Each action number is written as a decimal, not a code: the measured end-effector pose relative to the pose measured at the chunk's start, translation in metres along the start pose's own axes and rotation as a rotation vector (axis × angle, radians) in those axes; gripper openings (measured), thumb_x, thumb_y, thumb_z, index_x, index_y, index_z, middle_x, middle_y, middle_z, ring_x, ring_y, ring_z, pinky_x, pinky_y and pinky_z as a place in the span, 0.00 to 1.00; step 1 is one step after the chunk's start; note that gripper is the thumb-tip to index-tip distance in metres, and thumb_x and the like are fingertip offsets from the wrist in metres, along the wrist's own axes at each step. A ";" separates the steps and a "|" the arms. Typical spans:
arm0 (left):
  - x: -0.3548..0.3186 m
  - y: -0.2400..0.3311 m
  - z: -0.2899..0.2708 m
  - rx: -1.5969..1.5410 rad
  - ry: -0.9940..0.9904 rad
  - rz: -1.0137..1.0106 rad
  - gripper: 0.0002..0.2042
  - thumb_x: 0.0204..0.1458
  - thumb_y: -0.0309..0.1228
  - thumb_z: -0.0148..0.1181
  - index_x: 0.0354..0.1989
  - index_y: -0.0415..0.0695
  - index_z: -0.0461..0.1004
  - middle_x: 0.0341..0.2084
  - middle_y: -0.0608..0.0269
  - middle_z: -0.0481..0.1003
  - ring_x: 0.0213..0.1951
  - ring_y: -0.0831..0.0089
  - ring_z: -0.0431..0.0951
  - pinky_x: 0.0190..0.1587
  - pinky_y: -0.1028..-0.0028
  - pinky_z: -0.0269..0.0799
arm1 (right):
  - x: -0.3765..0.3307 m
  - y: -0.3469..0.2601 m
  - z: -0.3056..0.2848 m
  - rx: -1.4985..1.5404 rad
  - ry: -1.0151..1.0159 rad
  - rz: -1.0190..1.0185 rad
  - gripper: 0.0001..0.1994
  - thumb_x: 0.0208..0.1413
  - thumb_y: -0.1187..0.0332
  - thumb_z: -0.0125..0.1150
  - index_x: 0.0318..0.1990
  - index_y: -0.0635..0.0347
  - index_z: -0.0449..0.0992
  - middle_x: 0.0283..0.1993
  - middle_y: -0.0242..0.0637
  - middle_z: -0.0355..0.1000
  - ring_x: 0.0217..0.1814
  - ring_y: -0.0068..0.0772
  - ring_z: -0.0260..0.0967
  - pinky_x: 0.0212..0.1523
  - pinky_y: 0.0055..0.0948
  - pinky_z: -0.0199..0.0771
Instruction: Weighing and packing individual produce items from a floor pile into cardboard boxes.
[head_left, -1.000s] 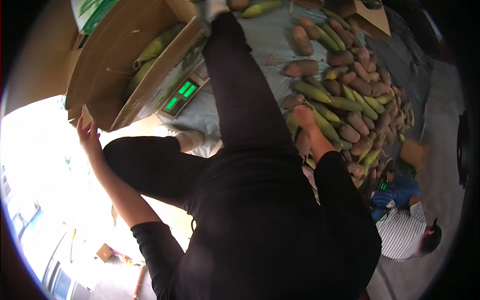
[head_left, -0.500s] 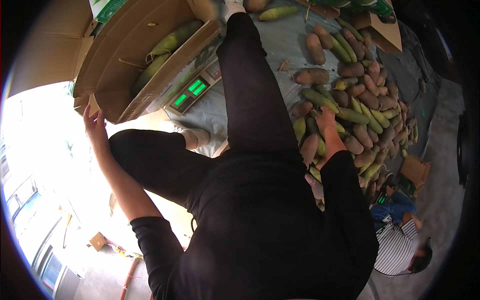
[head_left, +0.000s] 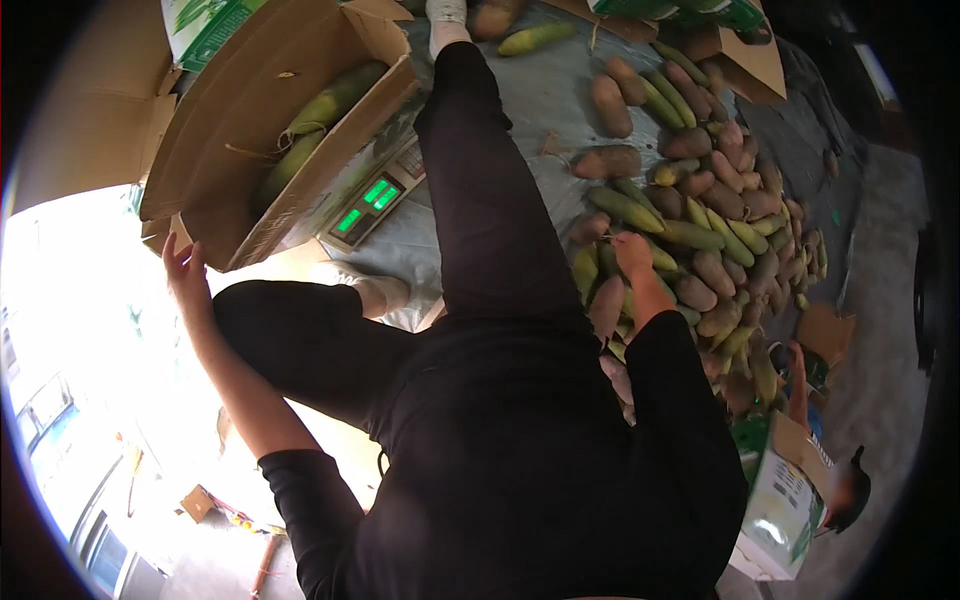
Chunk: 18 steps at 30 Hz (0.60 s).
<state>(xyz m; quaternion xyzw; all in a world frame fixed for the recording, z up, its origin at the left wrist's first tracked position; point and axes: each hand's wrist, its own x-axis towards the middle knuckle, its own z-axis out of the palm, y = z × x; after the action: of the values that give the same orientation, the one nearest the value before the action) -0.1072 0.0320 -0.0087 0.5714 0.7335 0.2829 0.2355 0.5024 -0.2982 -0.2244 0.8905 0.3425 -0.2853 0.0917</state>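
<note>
My right hand [head_left: 632,252] reaches down into a pile of long green radishes [head_left: 622,208] and brownish-red roots [head_left: 606,161]. Its fingers are curled down at a thin root tail among the green ones. What they grip, if anything, is hidden. My left hand [head_left: 187,272] is raised beside the near corner of an open cardboard box [head_left: 222,190], fingers apart and holding nothing. Inside that box lie green radishes [head_left: 335,98] with thin roots. Under the box's right side shows a scale [head_left: 370,208] with green lit digits.
My leg [head_left: 490,180] stretches between box and pile over a grey sheet [head_left: 540,95]. Another open box [head_left: 750,65] stands at the far right. At the lower right, a co-worker's arm [head_left: 798,385] shows behind a white and green carton [head_left: 778,500].
The whole view has shifted slightly. My right hand stays at about the same spot in the pile, and my left stays by the box. A white and green carton now appears before the co-worker.
</note>
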 end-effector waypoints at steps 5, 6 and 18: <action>-0.004 0.008 0.003 0.051 0.003 0.024 0.25 0.51 0.31 0.57 0.58 0.47 0.60 0.37 0.59 0.74 0.32 0.76 0.72 0.35 0.75 0.69 | 0.001 0.007 -0.002 0.512 0.159 0.037 0.08 0.50 0.68 0.51 0.33 0.53 0.78 0.34 0.39 0.75 0.37 0.36 0.73 0.39 0.32 0.69; -0.006 0.012 0.003 0.058 0.001 0.018 0.25 0.50 0.31 0.57 0.58 0.47 0.61 0.36 0.59 0.74 0.32 0.75 0.72 0.36 0.74 0.69 | 0.002 0.006 -0.007 0.516 0.161 0.029 0.08 0.50 0.68 0.51 0.33 0.53 0.78 0.34 0.39 0.75 0.37 0.36 0.73 0.39 0.32 0.69; -0.014 0.023 0.002 0.071 0.015 0.011 0.25 0.49 0.32 0.58 0.58 0.48 0.61 0.35 0.59 0.74 0.34 0.73 0.73 0.39 0.72 0.69 | -0.004 -0.044 -0.123 1.432 0.333 0.008 0.09 0.57 0.71 0.52 0.42 0.67 0.73 0.32 0.32 0.68 0.35 0.24 0.65 0.36 0.23 0.64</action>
<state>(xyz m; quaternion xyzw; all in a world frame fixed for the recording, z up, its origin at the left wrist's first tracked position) -0.0869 0.0231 0.0058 0.5811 0.7417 0.2625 0.2081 0.5257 -0.2231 -0.1196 0.7648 0.0784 -0.2998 -0.5649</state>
